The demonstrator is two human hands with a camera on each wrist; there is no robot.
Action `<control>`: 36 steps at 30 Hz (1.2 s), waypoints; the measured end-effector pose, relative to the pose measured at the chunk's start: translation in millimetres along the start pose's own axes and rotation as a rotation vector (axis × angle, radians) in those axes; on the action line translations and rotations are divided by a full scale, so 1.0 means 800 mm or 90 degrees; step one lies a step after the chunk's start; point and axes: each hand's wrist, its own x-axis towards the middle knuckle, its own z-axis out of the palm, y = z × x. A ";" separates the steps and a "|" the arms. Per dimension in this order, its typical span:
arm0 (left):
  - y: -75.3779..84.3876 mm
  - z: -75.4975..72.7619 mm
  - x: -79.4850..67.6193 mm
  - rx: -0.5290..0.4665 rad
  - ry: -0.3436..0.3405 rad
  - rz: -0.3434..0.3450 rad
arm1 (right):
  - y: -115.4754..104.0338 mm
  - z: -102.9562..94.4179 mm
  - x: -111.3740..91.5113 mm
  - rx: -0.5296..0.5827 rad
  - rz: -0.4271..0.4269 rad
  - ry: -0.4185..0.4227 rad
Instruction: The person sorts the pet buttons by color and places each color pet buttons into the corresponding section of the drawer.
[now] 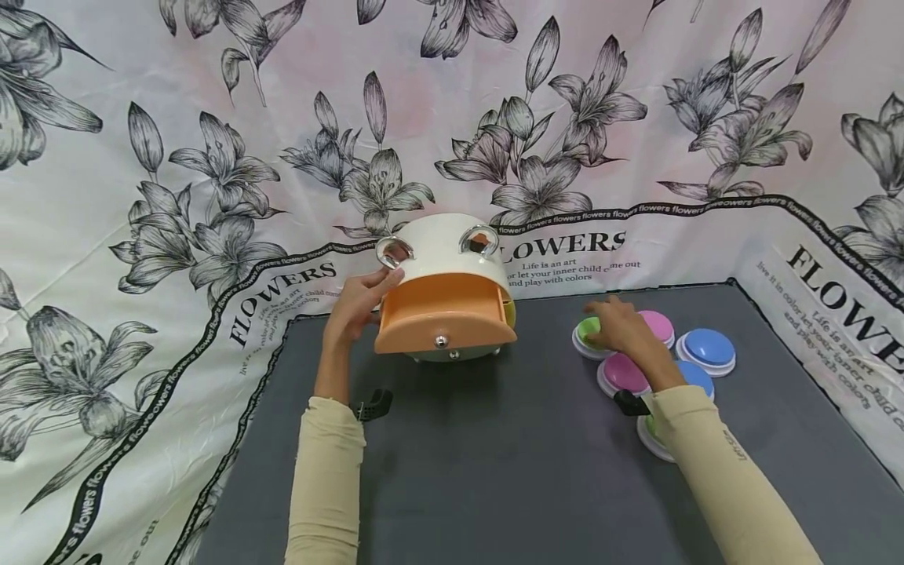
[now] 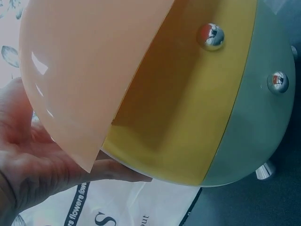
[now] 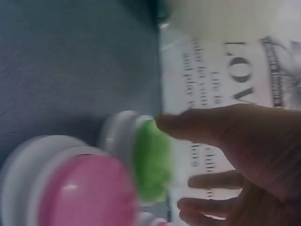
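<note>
Drawer box [image 1: 434,245], white and round, is placed at the far part of the tabletop [image 1: 494,471], before the flowered cloth [image 1: 424,110], with its orange drawer [image 1: 406,333] pulled out at the front. By its gloss it is judged to be of hard, stiff and rather light plastic; it may slide if the drawer is pushed, so it should be steadied at the side, and the drawer should be moved by its metal knob [image 1: 441,341]. At its side the box is gripped by the left hand [image 1: 356,302], with fingers laid along the curved wall. To the right, the green-topped case [image 3: 153,162] is reached for by the right hand [image 1: 617,326], whose thumb and fingers are spread apart; whether it is touched cannot be told. This case also looks light and smooth, perhaps slippery, so it is best taken by its white rim, not by the domed top. Just beside it, pink-topped cases [image 1: 623,373] and blue-topped cases [image 1: 708,347] are seen, which could be knocked.
</note>
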 end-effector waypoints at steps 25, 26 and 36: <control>-0.003 -0.002 0.000 -0.029 0.021 -0.012 | -0.067 -0.066 -0.026 0.051 -0.002 0.111; -0.003 -0.002 -0.001 -0.030 0.023 -0.012 | -0.078 -0.079 -0.031 0.064 0.002 0.109; -0.004 0.001 0.001 -0.031 0.026 -0.017 | -0.202 -0.147 -0.052 0.177 -0.075 0.092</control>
